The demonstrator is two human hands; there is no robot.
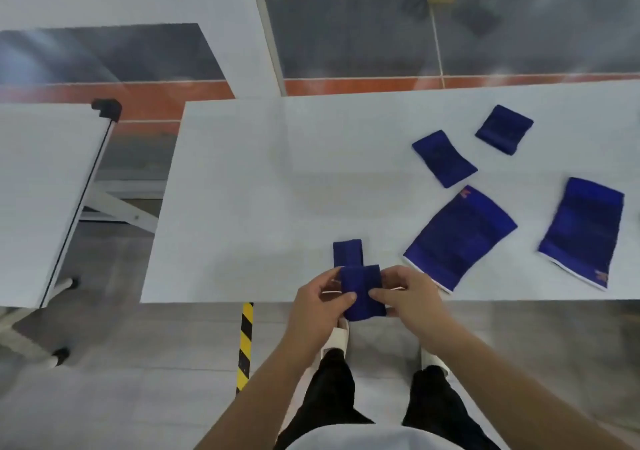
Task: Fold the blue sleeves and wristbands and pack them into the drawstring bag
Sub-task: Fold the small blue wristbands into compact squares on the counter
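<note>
Person stands at the near edge of the white table point(242, 190), black trousers and white shoes visible below the arms. Left hand point(317, 306) and right hand point(408, 297) meet at about 6 o'clock on the table edge, both pinching a blue wristband point(363, 292) between thumb and fingers; the band is held partly over the edge, left thumb pressing on its left side, right fingers closed on its right side. Just behind it, toward 12 o'clock and touching or overlapping it, lies a second small blue piece point(347, 252) flat on the table; cannot tell whether it is separate or part of the same band. At roughly 2 o'clock from the hands, a large blue sleeve point(460, 238) lies flat, tilted, white trim at its near end. Farther right, at 3 o'clock, another blue sleeve point(581, 233) lies flat, apart from the first. Beyond them, two smaller folded blue bands: one point(444, 158) at 1 o'clock, one point(504, 128) farther back. A yellow-black striped floor marking point(246, 342) runs under the table edge, left of the hands.
</note>
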